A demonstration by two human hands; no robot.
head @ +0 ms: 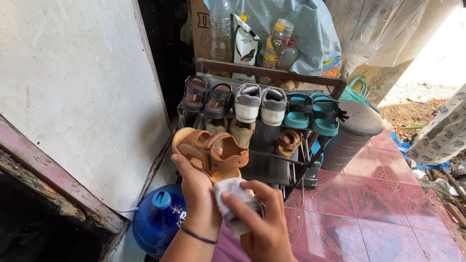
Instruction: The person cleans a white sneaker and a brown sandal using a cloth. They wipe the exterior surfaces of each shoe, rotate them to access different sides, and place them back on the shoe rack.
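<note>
My left hand (198, 191) grips a tan strapped sandal (209, 151) from below, holding it up in front of a shoe rack (272, 75). My right hand (262, 221) clutches a crumpled white-grey cloth (232, 196) pressed against the sandal's near end. A thin black band circles my left wrist. On the rack's top shelf sit dark brown sandals (206, 97), grey and white shoes (260, 103) and teal sandals (313, 111). Tan shoes (233, 128) and a brown sandal (289, 141) rest on the lower shelf.
A blue water jug (158, 218) stands low left by the white wall (73, 97). A dark round stool (352, 133) stands right of the rack. Bottles (276, 46) and a bag (244, 43) stand behind it. Red patterned tiles (378, 208) cover the floor.
</note>
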